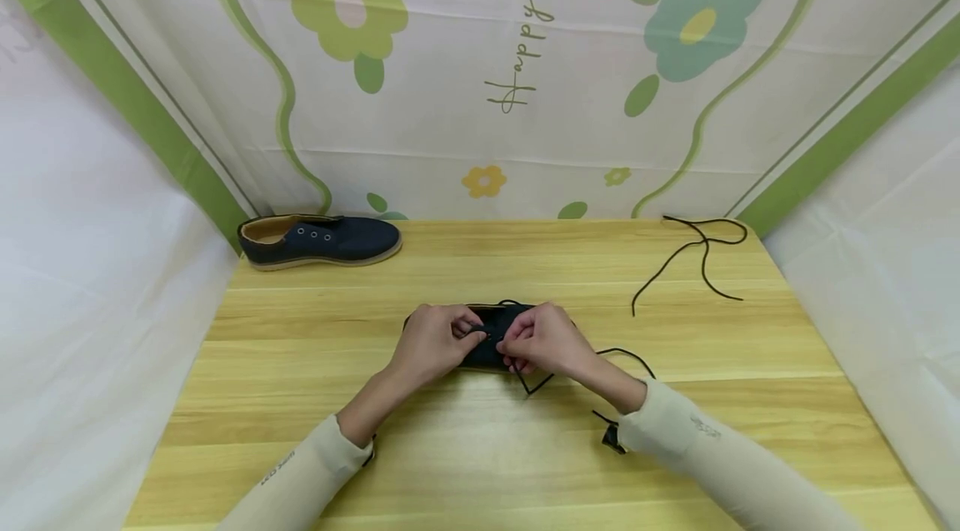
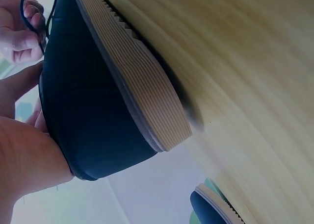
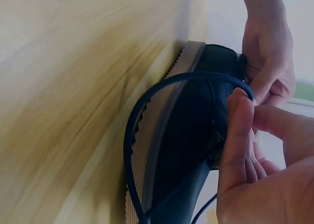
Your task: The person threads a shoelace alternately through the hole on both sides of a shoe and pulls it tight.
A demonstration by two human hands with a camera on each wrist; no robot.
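Observation:
A dark navy shoe [image 1: 480,358] with a ribbed tan sole stands on the table between the two hands, its toe to the right. My left hand [image 1: 435,339] grips the edge of the shoe's opening near the eyelets, thumb and fingers on either side. With thumb and index finger, my right hand [image 1: 551,339] pinches a dark shoelace [image 3: 130,136] over the lacing area. In the right wrist view the lace arcs in a wide loop past the shoe's side [image 3: 184,131]. Fingers hide most of the eyelets.
A second navy shoe [image 1: 352,241], unlaced with bare eyelets, sits at the table's back left. Another dark lace [image 1: 705,241] lies loosely curled at the back right. A small black object [image 1: 613,438] is beside the right sleeve. White printed curtains [image 1: 420,122] enclose the wooden table [image 1: 480,464].

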